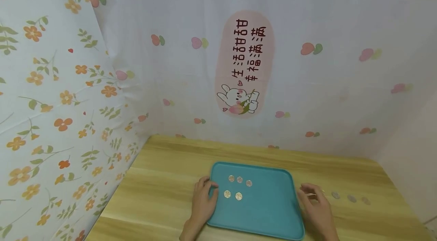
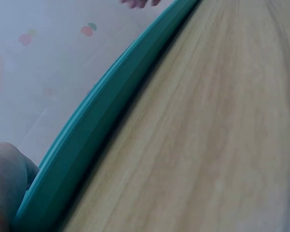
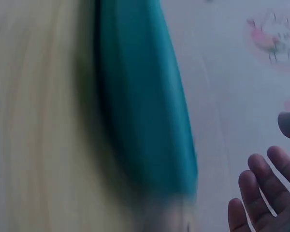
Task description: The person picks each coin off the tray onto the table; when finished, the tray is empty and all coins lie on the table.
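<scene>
A teal tray (image 1: 263, 210) lies on the wooden table with several round coins in it. Three coins form a back row, the middle coin (image 1: 239, 180) among them, and two golden ones, including a coin (image 1: 238, 196), lie nearer the front. My left hand (image 1: 203, 201) rests at the tray's left rim, its thumb and fingertips over the edge. By the right rim is my right hand (image 1: 317, 207), loosely curved and holding nothing visible; the right wrist view shows its fingers (image 3: 261, 188) spread apart. Beyond it, more coins lie in a line, including a silvery coin (image 1: 335, 195).
The wooden table (image 1: 153, 184) extends on both sides of the tray. A floral cloth (image 1: 61, 100) hangs at the left. Behind the table hangs a white curtain (image 1: 324, 81) with a pink rabbit print (image 1: 244, 64).
</scene>
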The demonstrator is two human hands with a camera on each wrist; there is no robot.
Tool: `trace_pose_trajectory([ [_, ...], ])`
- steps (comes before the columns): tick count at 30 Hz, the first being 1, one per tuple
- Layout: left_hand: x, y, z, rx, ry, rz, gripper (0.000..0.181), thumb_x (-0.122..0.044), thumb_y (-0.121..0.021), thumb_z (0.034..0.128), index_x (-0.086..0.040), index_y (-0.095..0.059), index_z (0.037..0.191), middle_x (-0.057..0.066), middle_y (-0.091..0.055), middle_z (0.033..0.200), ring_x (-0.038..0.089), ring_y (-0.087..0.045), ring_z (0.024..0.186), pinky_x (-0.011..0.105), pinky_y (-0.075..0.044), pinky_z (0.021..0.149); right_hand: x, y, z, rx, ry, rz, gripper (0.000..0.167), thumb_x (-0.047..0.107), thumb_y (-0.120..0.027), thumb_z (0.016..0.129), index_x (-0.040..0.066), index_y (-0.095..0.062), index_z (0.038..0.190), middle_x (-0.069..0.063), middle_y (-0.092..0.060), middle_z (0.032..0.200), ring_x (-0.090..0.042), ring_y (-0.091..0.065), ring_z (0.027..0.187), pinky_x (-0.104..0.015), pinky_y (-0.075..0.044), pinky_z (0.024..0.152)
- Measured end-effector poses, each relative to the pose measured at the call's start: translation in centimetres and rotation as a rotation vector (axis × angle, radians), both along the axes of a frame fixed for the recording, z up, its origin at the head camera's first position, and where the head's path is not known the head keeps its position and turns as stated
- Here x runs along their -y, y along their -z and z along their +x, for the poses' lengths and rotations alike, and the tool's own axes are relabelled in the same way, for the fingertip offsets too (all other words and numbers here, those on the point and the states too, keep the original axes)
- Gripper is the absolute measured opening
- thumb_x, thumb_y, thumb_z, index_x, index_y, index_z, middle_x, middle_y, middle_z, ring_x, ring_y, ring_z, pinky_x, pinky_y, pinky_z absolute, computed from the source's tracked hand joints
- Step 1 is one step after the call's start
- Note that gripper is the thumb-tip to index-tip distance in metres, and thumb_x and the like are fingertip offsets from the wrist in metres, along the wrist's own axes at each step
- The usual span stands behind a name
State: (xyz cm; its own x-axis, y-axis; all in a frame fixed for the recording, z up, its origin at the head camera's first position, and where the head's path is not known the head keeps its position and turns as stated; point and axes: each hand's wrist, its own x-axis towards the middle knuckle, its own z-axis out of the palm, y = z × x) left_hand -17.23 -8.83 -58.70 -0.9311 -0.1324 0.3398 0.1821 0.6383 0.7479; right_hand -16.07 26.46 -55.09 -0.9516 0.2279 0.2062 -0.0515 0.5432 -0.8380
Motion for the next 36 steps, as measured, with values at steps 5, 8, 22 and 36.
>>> trace_pose_trajectory([
  [5,-0.1,0.2,-0.1,-0.016,-0.008,-0.004,0.009,-0.008,-0.071,0.0867,-0.015,-0.070,0.092,0.014,-0.060,0.127,0.029,-0.053,0.114,0.050,-0.046,0.090,4.7,-0.9,-1.0,-0.154,-0.193,0.100,0.031,0.015,-0.072,0.092,0.006,-0.063,0.120,-0.004,-0.065,0.114,0.007,-0.046,0.104,-0.017,-0.040,0.085],
  [8,-0.2,0.3,0.0,-0.021,-0.012,-0.003,0.010,-0.009,-0.071,0.0860,-0.016,-0.069,0.092,0.015,-0.061,0.126,0.030,-0.054,0.114,0.051,-0.047,0.091,7.0,-1.3,-1.4,-0.168,-0.251,0.155,0.033,0.019,-0.075,0.089,0.010,-0.065,0.119,-0.001,-0.064,0.116,0.002,-0.045,0.109,-0.026,-0.045,0.089],
  [22,-0.1,-0.5,0.0,-0.004,-0.006,0.000,0.008,-0.009,-0.070,0.0862,-0.014,-0.069,0.093,0.015,-0.060,0.126,0.030,-0.054,0.113,0.051,-0.046,0.091,15.8,2.0,-1.7,-0.263,-0.311,0.239,0.031,0.020,-0.084,0.076,0.016,-0.072,0.104,0.005,-0.068,0.105,-0.016,-0.054,0.096,-0.040,-0.047,0.085],
  [36,-0.1,-0.5,-0.2,-0.003,-0.022,-0.003,0.009,-0.010,-0.073,0.0851,-0.018,-0.070,0.090,0.012,-0.061,0.124,0.030,-0.055,0.114,0.052,-0.046,0.093,16.3,2.9,-1.7,-0.265,-0.282,0.403,0.020,0.017,-0.085,0.074,0.022,-0.074,0.089,0.013,-0.055,0.085,-0.007,-0.046,0.081,-0.036,-0.041,0.075],
])
